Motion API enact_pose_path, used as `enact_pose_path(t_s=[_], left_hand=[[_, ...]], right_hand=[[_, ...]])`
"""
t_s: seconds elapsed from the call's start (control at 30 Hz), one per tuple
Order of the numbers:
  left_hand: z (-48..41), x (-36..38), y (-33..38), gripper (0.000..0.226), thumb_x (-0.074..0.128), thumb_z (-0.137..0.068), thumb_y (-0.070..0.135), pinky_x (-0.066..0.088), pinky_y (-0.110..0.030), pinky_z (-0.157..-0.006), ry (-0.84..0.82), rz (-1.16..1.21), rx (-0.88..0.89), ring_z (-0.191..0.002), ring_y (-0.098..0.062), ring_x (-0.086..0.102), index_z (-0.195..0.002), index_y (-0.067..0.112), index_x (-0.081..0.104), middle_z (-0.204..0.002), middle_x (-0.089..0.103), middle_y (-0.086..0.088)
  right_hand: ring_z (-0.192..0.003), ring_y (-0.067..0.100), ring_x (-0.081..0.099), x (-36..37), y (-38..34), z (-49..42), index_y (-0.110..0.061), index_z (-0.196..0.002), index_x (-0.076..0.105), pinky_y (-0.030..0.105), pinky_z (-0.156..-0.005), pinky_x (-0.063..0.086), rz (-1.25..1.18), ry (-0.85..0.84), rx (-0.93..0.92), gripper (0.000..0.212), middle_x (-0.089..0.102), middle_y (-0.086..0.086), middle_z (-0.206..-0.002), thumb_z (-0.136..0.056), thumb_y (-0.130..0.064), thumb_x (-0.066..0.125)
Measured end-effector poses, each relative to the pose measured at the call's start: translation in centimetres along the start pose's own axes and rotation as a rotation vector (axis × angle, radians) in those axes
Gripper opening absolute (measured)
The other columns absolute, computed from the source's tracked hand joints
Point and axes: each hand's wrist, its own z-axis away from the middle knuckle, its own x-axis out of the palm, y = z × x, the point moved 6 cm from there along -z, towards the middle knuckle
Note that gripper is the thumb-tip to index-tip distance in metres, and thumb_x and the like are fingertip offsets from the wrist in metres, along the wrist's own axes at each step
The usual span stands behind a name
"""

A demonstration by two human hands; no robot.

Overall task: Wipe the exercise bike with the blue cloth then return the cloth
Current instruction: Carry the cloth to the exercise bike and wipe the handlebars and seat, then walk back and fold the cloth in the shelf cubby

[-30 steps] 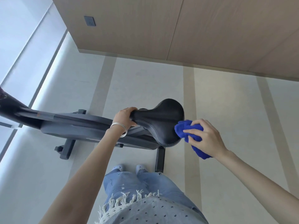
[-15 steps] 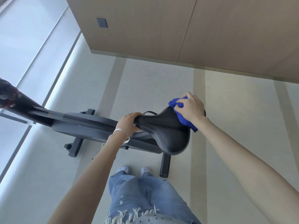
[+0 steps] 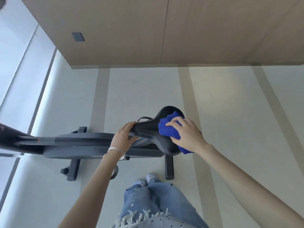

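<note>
The dark grey exercise bike (image 3: 79, 145) stretches from the left edge to the centre, with its black saddle (image 3: 151, 130) at the right end. My left hand (image 3: 122, 136), with silver bangles on the wrist, grips the saddle's narrow nose. My right hand (image 3: 185, 134) presses the bunched blue cloth (image 3: 166, 129) flat on the wide rear part of the saddle. The cloth's lower end hangs past the saddle's near right edge.
A wood-panelled wall (image 3: 164, 30) with a small dark switch plate (image 3: 78, 37) stands just beyond the bike. A bright window band (image 3: 21, 79) runs along the left. My legs and shoes (image 3: 144, 180) stand close to the bike's rear foot bar (image 3: 169, 167) on the pale floor.
My right hand carried the cloth from the saddle's near right rim up to its far rear edge, then back down onto the top. My left hand stayed on the nose.
</note>
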Motion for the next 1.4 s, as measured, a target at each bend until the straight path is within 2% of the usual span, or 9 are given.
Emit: enact_pose_path(t_s=[0.13,0.23,0.33,0.47,0.6,0.73,1.0,1.23,1.4], left_hand=[[0.9,-0.6,0.5,0.059,0.070,-0.082,0.015,0.042,-0.035,-0.099,-0.002,-0.063,0.136,-0.123,-0.028,0.047,-0.136,0.017,0.047,-0.135,0.053,-0.002],[1.5,-0.5,2.7,0.055,0.069,-0.082,0.019,0.045,-0.039,-0.098,-0.027,-0.111,0.325,-0.121,-0.028,0.049,-0.134,0.013,0.050,-0.130,0.057,-0.005],[2.5,0.6,5.9,0.051,0.061,-0.081,0.030,0.049,-0.046,-0.096,-0.041,-0.200,0.539,-0.115,-0.033,0.056,-0.128,0.011,0.056,-0.124,0.062,-0.008],[4.0,3.0,10.2,0.055,0.044,-0.082,0.041,0.047,-0.049,-0.099,-0.124,-0.325,0.754,-0.121,-0.035,0.053,-0.127,0.013,0.056,-0.127,0.061,-0.008],[5.0,5.5,13.8,0.056,0.057,-0.079,0.040,0.036,-0.054,-0.107,-0.121,-0.476,0.947,-0.128,-0.035,0.048,-0.129,0.012,0.056,-0.132,0.058,-0.010],[6.0,9.3,16.9,0.070,0.068,-0.074,0.043,0.028,-0.056,-0.109,-0.202,-0.641,1.030,-0.134,-0.036,0.040,-0.135,0.013,0.050,-0.141,0.049,-0.012],[10.6,18.1,23.7,0.074,0.039,-0.092,0.052,-0.002,-0.048,-0.118,-0.316,-0.813,1.132,-0.147,-0.032,-0.005,-0.151,0.025,0.002,-0.160,-0.003,-0.007],[17.1,27.9,30.8,0.074,0.043,-0.090,0.051,0.001,-0.048,-0.118,-0.368,-0.900,1.313,-0.147,-0.033,0.000,-0.151,0.027,0.006,-0.160,0.005,-0.007],[21.6,33.4,34.5,0.072,0.034,-0.094,0.051,-0.004,-0.048,-0.118,-0.398,-1.002,1.377,-0.147,-0.031,-0.005,-0.150,0.028,-0.005,-0.160,-0.002,-0.006]], right_hand=[[-0.099,0.023,0.056,-0.7,-0.8,3.1,-0.027,-0.117,0.057,0.032,-0.090,0.043,-0.244,0.043,0.185,0.043,0.056,-0.009,-0.120,-0.076,-0.025,0.068],[-0.104,0.018,0.055,-1.4,-1.3,5.5,-0.027,-0.119,0.058,0.028,-0.091,0.043,-0.348,0.120,0.311,0.043,0.056,-0.011,-0.121,-0.077,-0.025,0.069],[-0.104,0.014,0.055,-2.1,-1.5,8.6,-0.027,-0.118,0.059,0.024,-0.090,0.042,-0.384,0.211,0.414,0.042,0.057,-0.010,-0.120,-0.078,-0.025,0.070],[-0.102,0.011,0.055,-2.9,-0.9,14.1,-0.029,-0.116,0.058,0.023,-0.089,0.043,-0.381,0.317,0.572,0.040,0.058,-0.012,-0.116,-0.078,-0.025,0.070],[-0.102,0.011,0.056,-3.1,-0.3,20.6,-0.031,-0.115,0.059,0.023,-0.087,0.044,-0.361,0.393,0.748,0.040,0.058,-0.013,-0.115,-0.078,-0.023,0.070],[-0.100,0.011,0.056,-3.5,0.0,27.0,-0.030,-0.113,0.060,0.021,-0.085,0.041,-0.357,0.464,0.887,0.037,0.059,-0.012,-0.112,-0.078,-0.023,0.070],[-0.099,0.012,0.057,-3.8,2.2,39.0,-0.032,-0.113,0.057,0.026,-0.085,0.045,-0.359,0.558,1.071,0.038,0.060,-0.014,-0.112,-0.078,-0.021,0.068],[-0.104,0.012,0.055,-4.4,5.7,52.1,-0.028,-0.119,0.053,0.029,-0.090,0.044,-0.410,0.609,1.232,0.044,0.059,-0.015,-0.118,-0.079,-0.023,0.069],[-0.103,0.013,0.056,-4.6,8.2,60.0,-0.028,-0.119,0.053,0.029,-0.089,0.045,-0.427,0.621,1.295,0.044,0.059,-0.015,-0.116,-0.078,-0.024,0.070]])
